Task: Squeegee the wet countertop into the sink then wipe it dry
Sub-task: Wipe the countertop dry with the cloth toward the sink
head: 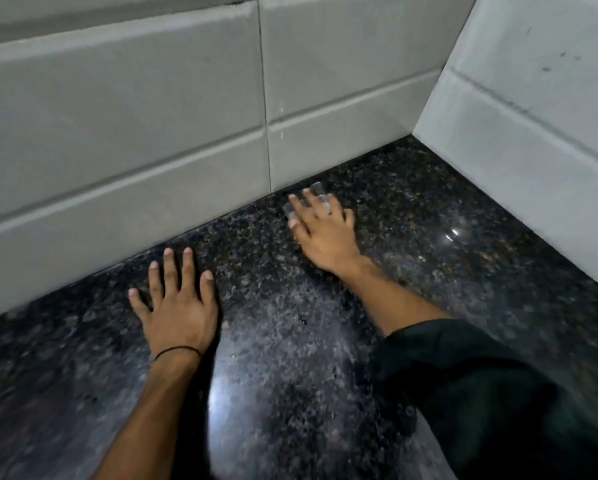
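The black speckled granite countertop [283, 348] fills the lower view and shines with wet glare. My left hand [176, 306] lies flat on it with fingers spread, holding nothing; a thin black band circles its wrist. My right hand [325, 233] reaches further back, close to the wall. Its fingers press down over a small clear plastic piece [316, 189] that rests on the stone. The piece is blurred and mostly hidden under the fingers, so I cannot make out its shape. A dark sleeve covers my right forearm.
A grey tiled back wall [152, 133] runs along the far edge of the counter. A white tiled side wall [532, 140] closes the corner at the right. A bright light reflection [455, 233] sits near that corner.
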